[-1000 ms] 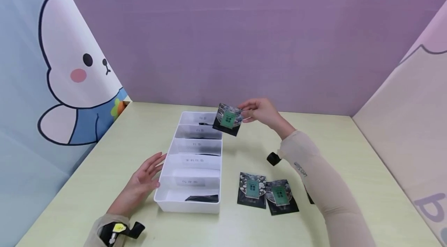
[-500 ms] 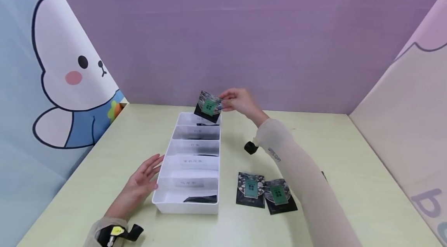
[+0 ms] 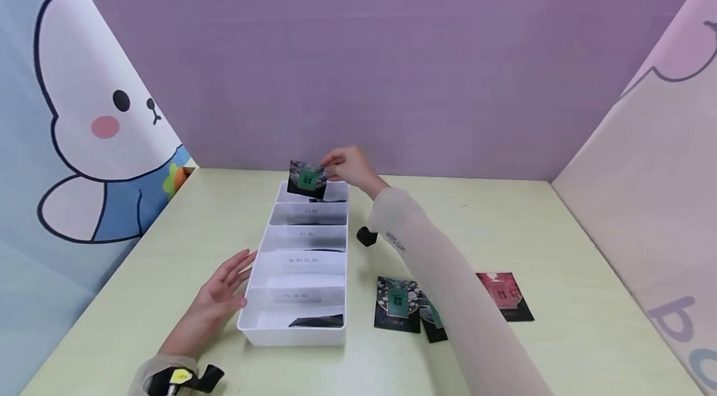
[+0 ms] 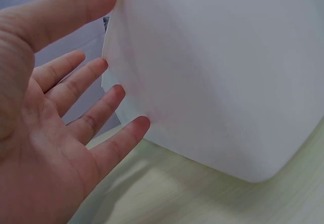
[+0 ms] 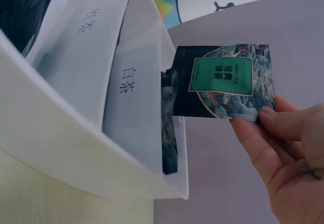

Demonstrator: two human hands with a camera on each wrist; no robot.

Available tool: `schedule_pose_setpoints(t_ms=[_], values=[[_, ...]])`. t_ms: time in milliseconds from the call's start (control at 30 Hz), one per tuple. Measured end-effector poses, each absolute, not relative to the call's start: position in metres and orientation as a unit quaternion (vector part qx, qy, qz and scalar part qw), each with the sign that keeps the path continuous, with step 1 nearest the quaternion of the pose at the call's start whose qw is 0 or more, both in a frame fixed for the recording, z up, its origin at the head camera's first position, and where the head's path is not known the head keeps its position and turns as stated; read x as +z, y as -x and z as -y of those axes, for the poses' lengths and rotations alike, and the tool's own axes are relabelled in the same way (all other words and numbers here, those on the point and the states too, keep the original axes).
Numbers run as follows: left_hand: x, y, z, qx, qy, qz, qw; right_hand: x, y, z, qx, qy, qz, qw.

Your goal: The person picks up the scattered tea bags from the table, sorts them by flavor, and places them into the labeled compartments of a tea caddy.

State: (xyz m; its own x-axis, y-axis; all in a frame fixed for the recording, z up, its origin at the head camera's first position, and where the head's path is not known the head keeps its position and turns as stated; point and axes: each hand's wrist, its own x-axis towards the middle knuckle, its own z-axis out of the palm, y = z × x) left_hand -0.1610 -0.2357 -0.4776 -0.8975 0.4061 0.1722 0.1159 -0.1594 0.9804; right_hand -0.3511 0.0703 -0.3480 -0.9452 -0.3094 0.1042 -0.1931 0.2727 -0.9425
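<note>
My right hand (image 3: 351, 169) pinches a green tea sachet (image 5: 223, 82) by its edge, thumb on one face and fingers behind. The sachet is dark with a green label, and its lower end hangs at the farthest compartment of a white divided box (image 3: 297, 337). Another dark sachet (image 5: 169, 122) stands inside that compartment, in the right wrist view. My left hand (image 3: 217, 295) is at the box's left side with spread, nearly straight fingers; in the left wrist view its fingertips (image 4: 142, 124) rest against the outer wall.
On the table right of the box lie two green-labelled sachets (image 3: 397, 304), one partly under my right sleeve, and a red-labelled sachet (image 3: 506, 297). The box's compartments carry handwritten labels, and several hold dark sachets. A purple wall (image 3: 392, 72) rises behind the table.
My right hand has carried the green tea sachet left and over the box's far compartment, lowering it at the end. The red-labelled sachet has come out from behind the sleeve. My left hand stays at the box.
</note>
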Motion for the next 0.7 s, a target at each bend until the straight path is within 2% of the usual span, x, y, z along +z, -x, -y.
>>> schedule_pose_setpoints(t_ms=[400, 533, 700], values=[[-0.474, 0.162, 0.235, 0.727, -0.183, -0.654, 0.104, -0.364, 0.350, -0.052, -0.527, 0.187, -0.825, 0.079], [-0.474, 0.161, 0.236, 0.727, -0.188, -0.653, 0.102, -0.370, 0.348, -0.049, -0.484, 0.219, -0.842, 0.093], [-0.474, 0.159, 0.238, 0.725, -0.181, -0.657, 0.103, -0.376, 0.346, -0.045, -0.432, 0.270, -0.857, 0.082]])
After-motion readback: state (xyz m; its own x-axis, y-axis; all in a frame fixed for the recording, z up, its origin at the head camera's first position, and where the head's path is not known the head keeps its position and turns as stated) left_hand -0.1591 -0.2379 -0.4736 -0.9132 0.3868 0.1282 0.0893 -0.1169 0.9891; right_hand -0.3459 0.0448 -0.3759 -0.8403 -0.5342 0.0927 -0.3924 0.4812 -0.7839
